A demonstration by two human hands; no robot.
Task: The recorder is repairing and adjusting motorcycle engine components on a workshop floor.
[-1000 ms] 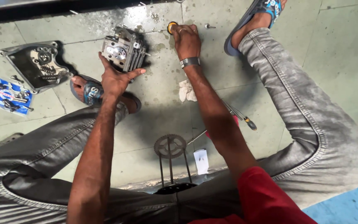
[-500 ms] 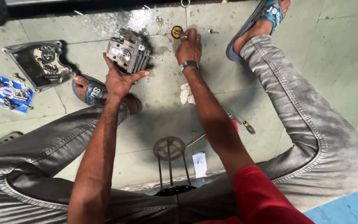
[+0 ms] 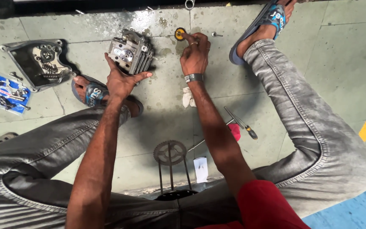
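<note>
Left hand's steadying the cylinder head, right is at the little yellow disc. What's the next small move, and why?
Probably pinch and lift the yellow disc: the right hand has its fingertips on it on the floor, while the left hand braces the finned cylinder head beside it.

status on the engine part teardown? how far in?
Done: a cover plate lies off to the side with springs in it, sprocket and screwdriver set on the floor. In hand: left hand steadies the finned cylinder head; right hand pinches a small yellow round piece. Remaining steps can't be judged.
</note>
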